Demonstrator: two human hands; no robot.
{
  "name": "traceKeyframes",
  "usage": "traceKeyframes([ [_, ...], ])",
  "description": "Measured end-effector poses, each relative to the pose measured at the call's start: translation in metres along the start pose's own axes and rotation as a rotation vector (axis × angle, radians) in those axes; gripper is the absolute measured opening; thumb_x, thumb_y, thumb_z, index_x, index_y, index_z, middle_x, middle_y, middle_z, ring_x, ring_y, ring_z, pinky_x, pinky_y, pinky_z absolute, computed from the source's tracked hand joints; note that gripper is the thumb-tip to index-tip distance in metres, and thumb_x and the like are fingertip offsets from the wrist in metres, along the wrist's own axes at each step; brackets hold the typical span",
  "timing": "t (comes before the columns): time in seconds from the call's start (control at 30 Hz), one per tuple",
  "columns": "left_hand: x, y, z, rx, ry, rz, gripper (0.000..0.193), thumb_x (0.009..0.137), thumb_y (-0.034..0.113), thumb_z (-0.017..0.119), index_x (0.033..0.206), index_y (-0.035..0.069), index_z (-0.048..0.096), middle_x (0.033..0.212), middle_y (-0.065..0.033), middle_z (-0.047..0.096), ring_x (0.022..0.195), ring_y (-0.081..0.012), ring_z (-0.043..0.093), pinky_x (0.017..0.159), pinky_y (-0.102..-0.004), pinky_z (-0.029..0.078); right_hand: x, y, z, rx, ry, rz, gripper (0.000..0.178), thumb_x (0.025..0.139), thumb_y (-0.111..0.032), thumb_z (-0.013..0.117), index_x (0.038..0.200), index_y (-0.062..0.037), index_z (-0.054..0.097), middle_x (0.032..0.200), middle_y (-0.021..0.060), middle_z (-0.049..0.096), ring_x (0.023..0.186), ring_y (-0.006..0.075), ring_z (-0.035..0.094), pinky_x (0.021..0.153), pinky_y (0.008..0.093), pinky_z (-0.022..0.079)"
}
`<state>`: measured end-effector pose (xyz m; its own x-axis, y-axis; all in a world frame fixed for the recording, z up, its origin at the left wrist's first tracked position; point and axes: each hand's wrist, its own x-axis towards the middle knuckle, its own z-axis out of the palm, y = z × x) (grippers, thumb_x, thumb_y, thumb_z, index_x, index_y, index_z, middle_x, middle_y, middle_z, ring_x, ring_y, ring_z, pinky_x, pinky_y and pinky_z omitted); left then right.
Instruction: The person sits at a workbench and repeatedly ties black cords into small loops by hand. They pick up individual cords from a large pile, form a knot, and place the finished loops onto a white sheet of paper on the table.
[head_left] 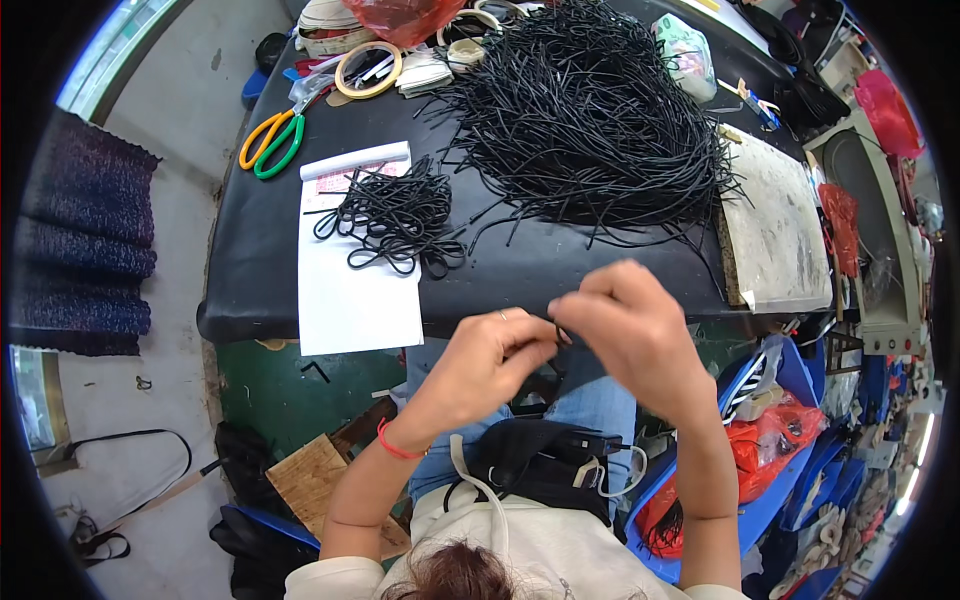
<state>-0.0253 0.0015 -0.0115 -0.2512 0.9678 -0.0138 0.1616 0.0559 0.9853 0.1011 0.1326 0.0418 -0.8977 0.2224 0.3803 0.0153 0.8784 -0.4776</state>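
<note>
My left hand (pixel 486 362) and my right hand (pixel 638 328) meet just off the table's near edge, above my lap. Both are closed, with fingertips pinching a short black cord (pixel 563 336) between them; most of it is hidden by the fingers. Beyond my left hand, a small heap of looped black cords (pixel 392 215) lies on a white paper pad (pixel 360 310). A large tangled pile of loose black cords (pixel 590 125) covers the far middle of the table, ahead of my right hand.
Scissors with orange and green handles (pixel 275 140) lie at the far left, beside a tape roll (pixel 368 70). A worn board (pixel 775 225) rests at the table's right. Below it stands a blue bin (pixel 655 500) holding a red plastic bag (pixel 765 450). A wooden stool (pixel 312 482) is at lower left.
</note>
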Motion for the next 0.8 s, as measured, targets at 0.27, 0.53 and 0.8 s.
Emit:
traceKeyframes([
  [0.27, 0.003, -0.002, 0.000, -0.780, 0.088, -0.195, 0.024, 0.087, 0.007, 0.057, 0.110, -0.001, 0.055, 0.087, -0.0076, 0.062, 0.074, -0.0099, 0.060, 0.069, -0.0224, 0.051, -0.021, 0.002, 0.040, 0.492, 0.145, 0.373, 0.009, 0.082, 0.001, 0.057, 0.090, 0.0018, 0.061, 0.075, 0.0089, 0.057, 0.061, 0.0170, 0.055, 0.055, 0.0260, 0.042],
  [0.53, 0.003, -0.013, 0.007, -0.618, 0.231, -0.116, 0.020, 0.086, 0.006, 0.058, 0.104, -0.001, 0.059, 0.086, -0.0078, 0.064, 0.074, -0.0096, 0.060, 0.069, -0.0225, 0.050, -0.027, -0.017, 0.030, 0.991, 0.039, 0.665, 0.016, 0.086, -0.002, 0.056, 0.100, 0.0022, 0.062, 0.094, 0.0089, 0.064, 0.080, 0.0107, 0.061, 0.072, 0.0235, 0.051],
  [0.8, 0.000, -0.005, 0.022, -0.753, 0.408, -0.060, 0.017, 0.083, 0.003, 0.061, 0.100, -0.003, 0.061, 0.088, -0.0069, 0.064, 0.080, -0.0079, 0.059, 0.074, -0.0209, 0.048, -0.023, -0.015, 0.031, 0.914, 0.097, 0.777, 0.014, 0.083, -0.012, 0.065, 0.088, 0.0008, 0.062, 0.074, 0.0024, 0.063, 0.065, 0.0058, 0.056, 0.056, 0.0177, 0.044],
])
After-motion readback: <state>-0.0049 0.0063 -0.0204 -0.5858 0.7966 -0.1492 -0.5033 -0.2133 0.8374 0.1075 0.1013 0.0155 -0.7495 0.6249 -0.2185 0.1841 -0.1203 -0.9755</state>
